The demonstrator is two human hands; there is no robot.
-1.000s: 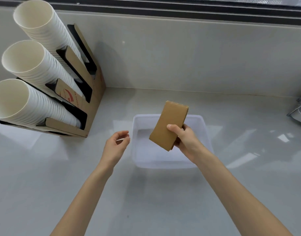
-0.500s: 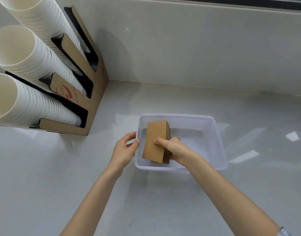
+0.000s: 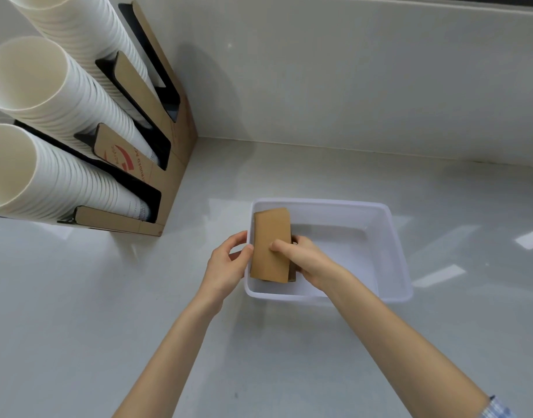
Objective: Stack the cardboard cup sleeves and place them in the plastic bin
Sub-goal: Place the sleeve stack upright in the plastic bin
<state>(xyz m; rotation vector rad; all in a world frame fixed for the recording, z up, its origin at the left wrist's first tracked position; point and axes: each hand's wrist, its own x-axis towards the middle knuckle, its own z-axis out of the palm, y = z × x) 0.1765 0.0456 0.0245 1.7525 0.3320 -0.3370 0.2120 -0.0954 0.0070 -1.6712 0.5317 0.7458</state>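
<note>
At nine o'clock in the plastic bin (image 3: 325, 201), seating the cardboard cup sleeve stack (image 3: 272, 236) clasped in the right hand (image 3: 310, 260), bracing the rim with curled left hand (image 3: 226, 263); next, likely release.

Café counter: racked paper cups (image 3: 63, 116).

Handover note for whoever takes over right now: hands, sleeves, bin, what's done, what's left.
Right hand grips the sleeve stack, thumb on its front face.
Left hand is at the left rim of the plastic bin, a fingertip touching the stack's edge; grip unclear.
The stack stands inside the bin against its left wall.
Done: sleeves stacked and in the bin.
Left: release the stack, withdraw both hands.
</note>
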